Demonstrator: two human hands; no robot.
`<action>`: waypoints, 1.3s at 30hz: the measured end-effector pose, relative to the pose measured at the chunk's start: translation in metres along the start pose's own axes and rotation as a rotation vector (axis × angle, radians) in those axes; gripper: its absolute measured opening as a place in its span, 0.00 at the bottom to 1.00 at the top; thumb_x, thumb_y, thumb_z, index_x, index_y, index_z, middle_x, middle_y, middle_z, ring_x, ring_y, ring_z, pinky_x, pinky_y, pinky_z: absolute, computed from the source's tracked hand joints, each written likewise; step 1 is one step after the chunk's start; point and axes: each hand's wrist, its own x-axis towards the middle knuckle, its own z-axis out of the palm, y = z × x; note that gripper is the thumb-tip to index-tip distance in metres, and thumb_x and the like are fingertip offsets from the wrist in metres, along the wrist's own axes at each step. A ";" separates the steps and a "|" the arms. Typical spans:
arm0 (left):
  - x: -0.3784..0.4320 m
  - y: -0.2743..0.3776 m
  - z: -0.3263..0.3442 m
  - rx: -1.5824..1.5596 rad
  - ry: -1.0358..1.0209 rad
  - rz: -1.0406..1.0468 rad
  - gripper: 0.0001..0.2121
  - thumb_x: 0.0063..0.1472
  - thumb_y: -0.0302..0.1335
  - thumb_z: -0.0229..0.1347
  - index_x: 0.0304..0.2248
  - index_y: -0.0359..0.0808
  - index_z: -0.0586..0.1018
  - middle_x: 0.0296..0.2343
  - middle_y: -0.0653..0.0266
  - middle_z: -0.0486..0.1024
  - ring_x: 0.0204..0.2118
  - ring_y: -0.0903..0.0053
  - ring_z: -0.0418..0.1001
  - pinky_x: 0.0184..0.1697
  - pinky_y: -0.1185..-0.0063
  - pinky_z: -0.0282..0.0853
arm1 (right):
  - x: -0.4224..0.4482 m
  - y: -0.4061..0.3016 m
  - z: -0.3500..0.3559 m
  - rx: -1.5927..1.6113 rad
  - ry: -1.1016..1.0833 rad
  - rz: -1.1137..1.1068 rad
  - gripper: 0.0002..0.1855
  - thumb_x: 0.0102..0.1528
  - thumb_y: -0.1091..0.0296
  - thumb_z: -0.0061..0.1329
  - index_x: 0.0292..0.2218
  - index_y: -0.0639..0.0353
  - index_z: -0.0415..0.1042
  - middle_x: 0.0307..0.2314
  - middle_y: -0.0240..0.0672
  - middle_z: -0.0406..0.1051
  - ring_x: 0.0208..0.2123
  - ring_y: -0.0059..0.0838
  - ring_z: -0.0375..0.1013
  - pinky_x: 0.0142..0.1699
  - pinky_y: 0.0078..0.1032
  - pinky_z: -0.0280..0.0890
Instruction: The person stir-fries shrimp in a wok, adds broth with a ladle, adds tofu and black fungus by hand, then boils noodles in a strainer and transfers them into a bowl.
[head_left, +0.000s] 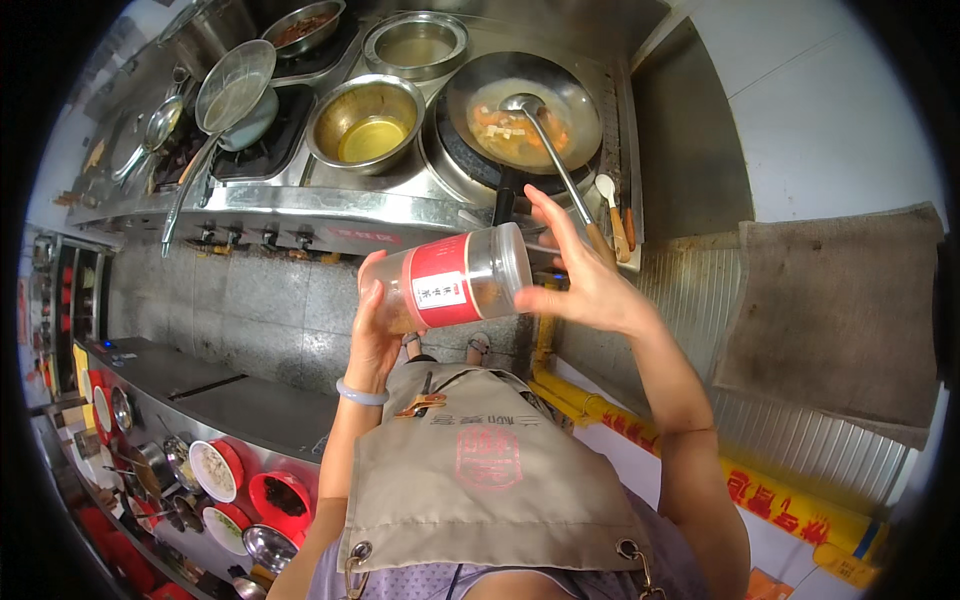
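Note:
My left hand (373, 315) grips the base end of a clear plastic jar (446, 277) with a red band and a white label. The jar is tilted onto its side, its lid (512, 262) facing right. At the lid end my right hand (581, 277) has its fingers spread; the thumb is at the lid's rim, and whether it touches is unclear. Beyond the hands, a black wok (525, 71) on the stove holds simmering broth (487, 97) with orange pieces and pale cubes. A steel ladle (555, 154) rests in it, its wooden handle towards me.
Left of the wok stand a steel bowl of yellow oil (373, 140) and a lidless steel pot (415, 52). A long-handled strainer (236, 86) juts over the stove's front edge. A white spoon (607, 187) lies right. Behind me on the left, a counter (277, 390) carries several ingredient bowls.

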 end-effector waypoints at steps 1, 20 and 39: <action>0.002 0.001 0.000 0.041 0.001 0.026 0.28 0.54 0.45 0.49 0.51 0.41 0.57 0.45 0.58 0.63 0.40 0.68 0.69 0.18 0.76 0.71 | 0.003 -0.002 0.003 -0.030 -0.038 0.087 0.50 0.42 0.51 0.57 0.58 0.50 0.40 0.50 0.47 0.51 0.50 0.41 0.56 0.50 0.35 0.57; 0.021 0.078 -0.053 0.075 -0.039 -0.018 0.27 0.54 0.44 0.48 0.51 0.42 0.58 0.43 0.59 0.65 0.39 0.70 0.69 0.18 0.77 0.71 | 0.058 -0.015 0.069 0.092 0.134 -0.215 0.45 0.39 0.64 0.60 0.55 0.50 0.51 0.53 0.38 0.50 0.53 0.34 0.54 0.50 0.30 0.58; 0.035 0.105 -0.032 0.421 -0.063 0.050 0.34 0.52 0.43 0.51 0.55 0.39 0.53 0.47 0.57 0.61 0.51 0.67 0.60 0.54 0.70 0.56 | 0.050 0.045 0.112 1.523 0.231 -0.095 0.35 0.56 0.41 0.28 0.57 0.53 0.45 0.44 0.36 0.62 0.42 0.29 0.66 0.35 0.29 0.67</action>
